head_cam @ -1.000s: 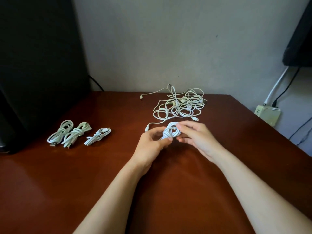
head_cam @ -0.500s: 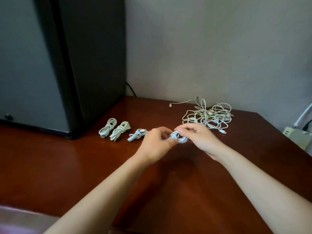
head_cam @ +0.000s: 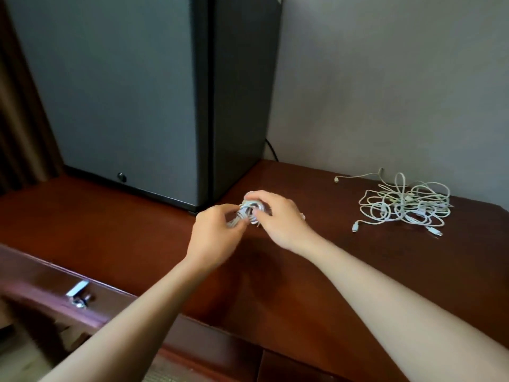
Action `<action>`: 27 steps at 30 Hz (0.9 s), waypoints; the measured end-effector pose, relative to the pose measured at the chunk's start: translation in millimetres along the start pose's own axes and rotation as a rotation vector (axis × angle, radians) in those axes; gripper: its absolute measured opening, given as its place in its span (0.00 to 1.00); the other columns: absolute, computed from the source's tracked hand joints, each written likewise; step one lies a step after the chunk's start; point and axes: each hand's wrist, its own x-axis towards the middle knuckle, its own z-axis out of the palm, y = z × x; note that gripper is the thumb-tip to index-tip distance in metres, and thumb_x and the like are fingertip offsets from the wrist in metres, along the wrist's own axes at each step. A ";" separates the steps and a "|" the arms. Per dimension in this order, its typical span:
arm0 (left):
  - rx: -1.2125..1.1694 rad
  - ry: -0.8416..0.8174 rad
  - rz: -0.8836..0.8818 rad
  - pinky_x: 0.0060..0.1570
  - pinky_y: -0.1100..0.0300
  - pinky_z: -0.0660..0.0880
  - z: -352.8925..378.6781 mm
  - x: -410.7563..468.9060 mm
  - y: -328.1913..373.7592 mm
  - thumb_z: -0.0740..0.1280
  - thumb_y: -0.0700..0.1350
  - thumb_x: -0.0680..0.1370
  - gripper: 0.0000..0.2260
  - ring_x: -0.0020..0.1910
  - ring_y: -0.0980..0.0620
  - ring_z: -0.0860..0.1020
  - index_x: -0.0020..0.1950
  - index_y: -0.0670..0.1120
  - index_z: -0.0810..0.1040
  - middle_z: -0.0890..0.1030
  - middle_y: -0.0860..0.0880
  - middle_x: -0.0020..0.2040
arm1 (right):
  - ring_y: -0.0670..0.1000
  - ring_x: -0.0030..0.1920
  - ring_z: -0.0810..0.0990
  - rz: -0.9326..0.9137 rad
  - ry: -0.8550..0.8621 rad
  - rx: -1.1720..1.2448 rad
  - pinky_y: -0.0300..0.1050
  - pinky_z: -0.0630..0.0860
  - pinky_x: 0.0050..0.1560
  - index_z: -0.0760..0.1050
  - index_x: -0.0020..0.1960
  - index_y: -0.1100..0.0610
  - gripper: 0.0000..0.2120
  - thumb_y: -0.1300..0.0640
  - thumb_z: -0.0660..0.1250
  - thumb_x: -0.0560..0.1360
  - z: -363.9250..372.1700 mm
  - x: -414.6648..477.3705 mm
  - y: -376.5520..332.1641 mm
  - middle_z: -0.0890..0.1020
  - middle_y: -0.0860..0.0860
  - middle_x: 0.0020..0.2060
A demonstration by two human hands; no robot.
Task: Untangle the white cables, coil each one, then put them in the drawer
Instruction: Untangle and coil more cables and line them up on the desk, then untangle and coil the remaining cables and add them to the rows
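cable point(head_cam: 248, 211), white and wound into a small bundle, is being held over the wooden desk point(head_cam: 143, 238), near the foot of the grey fridge point(head_cam: 124, 92). the left hand point(head_cam: 216, 234) is pinching its near side with curled fingers, and the right hand point(head_cam: 279, 220) is gripping the far side, thumb and fingers curling round the loops. the tangle point(head_cam: 405, 208) of loose white cables is lying well apart to the right on the desk. a drawer point(head_cam: 41, 288) with a metal handle point(head_cam: 78, 289) is showing at the lower left, blurred.
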 end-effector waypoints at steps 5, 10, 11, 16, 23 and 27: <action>0.114 0.025 -0.049 0.55 0.48 0.76 -12.7 -2.3 -32.7 0.70 0.46 0.76 0.15 0.53 0.46 0.79 0.61 0.44 0.80 0.83 0.46 0.53 | 0.49 0.73 0.61 -0.021 -0.173 -0.057 0.32 0.51 0.67 0.67 0.72 0.56 0.21 0.65 0.55 0.80 39.6 3.9 -11.8 0.66 0.51 0.73; 0.248 -0.058 -0.144 0.60 0.50 0.70 -15.5 -2.4 -50.3 0.65 0.48 0.77 0.17 0.58 0.42 0.75 0.65 0.45 0.76 0.80 0.44 0.58 | 0.52 0.76 0.56 -0.014 -0.298 -0.143 0.41 0.51 0.72 0.63 0.75 0.55 0.20 0.58 0.51 0.83 62.6 10.4 -18.4 0.59 0.53 0.76; 0.265 -0.083 -0.159 0.60 0.51 0.69 -15.1 -2.4 -51.2 0.64 0.48 0.77 0.18 0.59 0.42 0.74 0.66 0.46 0.75 0.79 0.44 0.59 | 0.52 0.76 0.55 -0.007 -0.312 -0.152 0.42 0.50 0.73 0.62 0.75 0.55 0.20 0.57 0.50 0.83 65.6 11.1 -19.6 0.58 0.54 0.76; 0.328 -0.152 -0.220 0.62 0.52 0.65 -16.1 -1.5 -39.6 0.62 0.48 0.78 0.23 0.65 0.40 0.67 0.72 0.47 0.66 0.72 0.44 0.66 | 0.51 0.77 0.51 0.013 -0.310 -0.088 0.43 0.47 0.73 0.59 0.76 0.53 0.21 0.56 0.50 0.84 67.1 13.4 -20.7 0.56 0.53 0.77; 0.451 -0.084 -0.092 0.65 0.51 0.60 -7.3 -2.8 -10.2 0.62 0.48 0.78 0.23 0.68 0.42 0.61 0.73 0.47 0.64 0.68 0.45 0.69 | 0.49 0.74 0.59 -0.008 -0.246 -0.010 0.39 0.53 0.71 0.60 0.76 0.53 0.21 0.56 0.55 0.83 34.5 5.4 -16.8 0.63 0.51 0.74; 0.448 -0.056 0.005 0.64 0.53 0.58 14.5 -1.5 17.7 0.62 0.44 0.77 0.23 0.67 0.43 0.61 0.72 0.46 0.66 0.68 0.46 0.68 | 0.51 0.72 0.64 0.013 -0.197 -0.016 0.47 0.61 0.71 0.60 0.75 0.52 0.22 0.53 0.56 0.82 2.4 -3.3 -4.2 0.67 0.52 0.72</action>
